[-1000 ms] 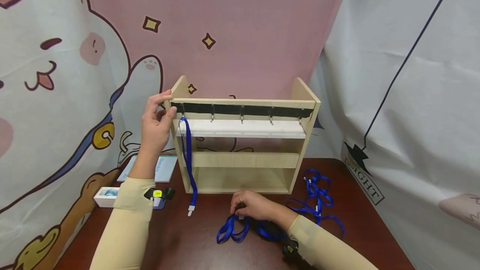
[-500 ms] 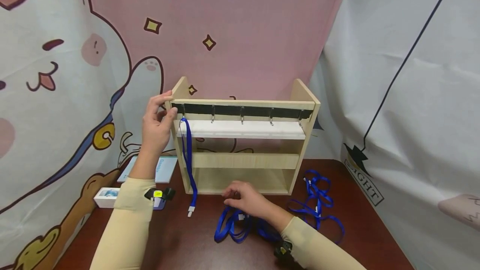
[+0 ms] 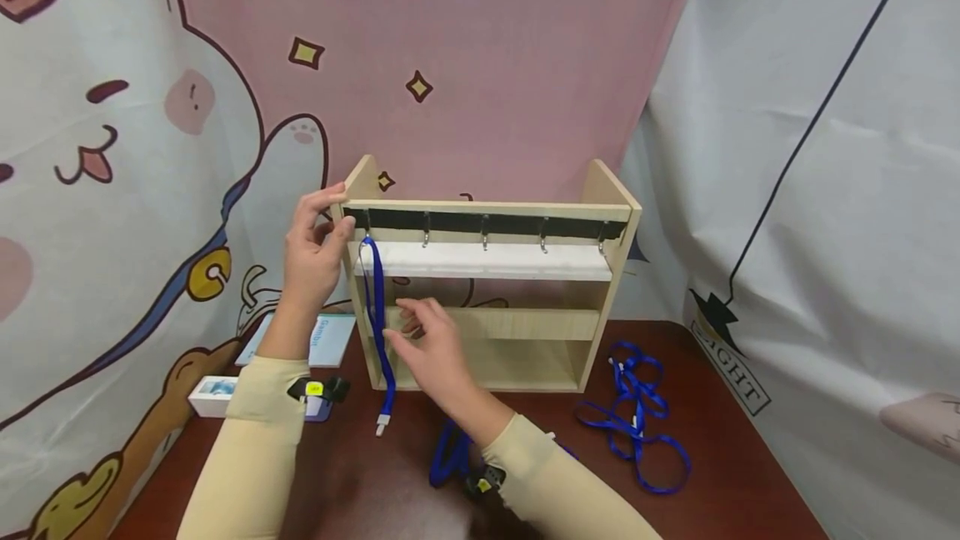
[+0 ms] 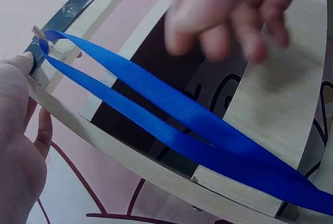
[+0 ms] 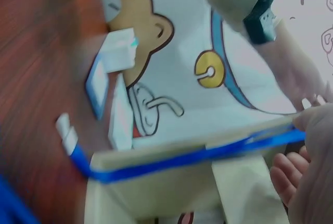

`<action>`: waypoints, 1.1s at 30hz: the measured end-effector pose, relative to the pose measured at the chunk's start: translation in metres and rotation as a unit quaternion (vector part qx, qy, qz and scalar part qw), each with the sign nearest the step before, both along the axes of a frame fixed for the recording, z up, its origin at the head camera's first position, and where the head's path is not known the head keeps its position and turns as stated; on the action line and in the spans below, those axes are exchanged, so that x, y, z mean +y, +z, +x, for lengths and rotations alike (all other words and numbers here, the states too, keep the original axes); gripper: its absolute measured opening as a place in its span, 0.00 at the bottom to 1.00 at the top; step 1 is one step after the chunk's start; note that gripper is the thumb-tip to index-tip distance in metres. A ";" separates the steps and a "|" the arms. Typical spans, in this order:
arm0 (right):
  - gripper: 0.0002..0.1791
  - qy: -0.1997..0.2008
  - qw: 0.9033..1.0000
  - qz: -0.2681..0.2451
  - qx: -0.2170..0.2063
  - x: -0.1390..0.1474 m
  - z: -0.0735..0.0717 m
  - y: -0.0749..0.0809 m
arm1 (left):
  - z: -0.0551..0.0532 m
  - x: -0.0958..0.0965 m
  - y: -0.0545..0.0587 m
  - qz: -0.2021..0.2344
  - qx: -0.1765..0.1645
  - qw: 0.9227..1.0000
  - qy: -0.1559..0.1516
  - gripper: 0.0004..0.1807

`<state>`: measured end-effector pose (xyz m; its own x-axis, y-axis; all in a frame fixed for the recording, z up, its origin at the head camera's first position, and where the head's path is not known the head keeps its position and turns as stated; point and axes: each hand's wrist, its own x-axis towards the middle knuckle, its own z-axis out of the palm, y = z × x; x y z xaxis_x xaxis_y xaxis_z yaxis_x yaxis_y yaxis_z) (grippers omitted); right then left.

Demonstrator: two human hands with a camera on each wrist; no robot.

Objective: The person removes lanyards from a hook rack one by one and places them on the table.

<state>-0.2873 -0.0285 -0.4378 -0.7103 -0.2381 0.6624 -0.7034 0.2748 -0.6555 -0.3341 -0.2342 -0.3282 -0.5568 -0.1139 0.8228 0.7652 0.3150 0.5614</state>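
A blue lanyard (image 3: 378, 290) hangs by its loop from the leftmost hook of a small wooden rack (image 3: 525, 324), its white clip hanging low at the front. My left hand (image 3: 313, 240) holds the rack's upper left corner, thumb at the front and fingers round the side panel. Just right of the hanging lanyard is my right hand (image 3: 435, 348), fingers loosely bent, holding nothing. In the left wrist view the right hand (image 4: 223, 15) is blurred and apart from the strap (image 4: 156, 99). In the right wrist view the strap (image 5: 208, 153) passes by the fingers; contact is unclear.
Several metal hooks (image 3: 484, 240) line the rack's black strip. A bundle of blue lanyards (image 3: 448, 457) lies under my right forearm, partly hidden. More tangled lanyards (image 3: 637, 415) lie at the right. A white box (image 3: 213, 397) and a pale booklet (image 3: 333, 340) sit at the left.
My right hand has left the lanyard bundle on the table and risen up and left to beside the hanging lanyard. The left hand has stayed on the rack.
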 end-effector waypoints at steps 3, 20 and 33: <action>0.23 -0.023 1.000 -0.011 0.005 -0.018 -0.001 0.006 | -0.004 -0.003 -0.002 -0.002 0.007 1.000 -0.005 0.19; 0.18 -0.093 0.995 -0.026 0.034 -0.059 -0.006 0.004 | -0.005 -0.004 -0.003 -0.001 0.005 1.000 -0.006 0.19; 0.15 -0.128 0.992 -0.002 -0.010 -0.074 -0.009 0.008 | -0.003 -0.003 -0.003 0.001 0.001 1.000 -0.014 0.18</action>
<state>-0.2968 -0.1024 -0.4299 -0.7599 -0.0452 0.6484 -0.5977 0.4407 -0.6697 -0.3372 -0.2372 -0.3308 -0.5582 -0.0994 0.8237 0.7751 0.2917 0.5605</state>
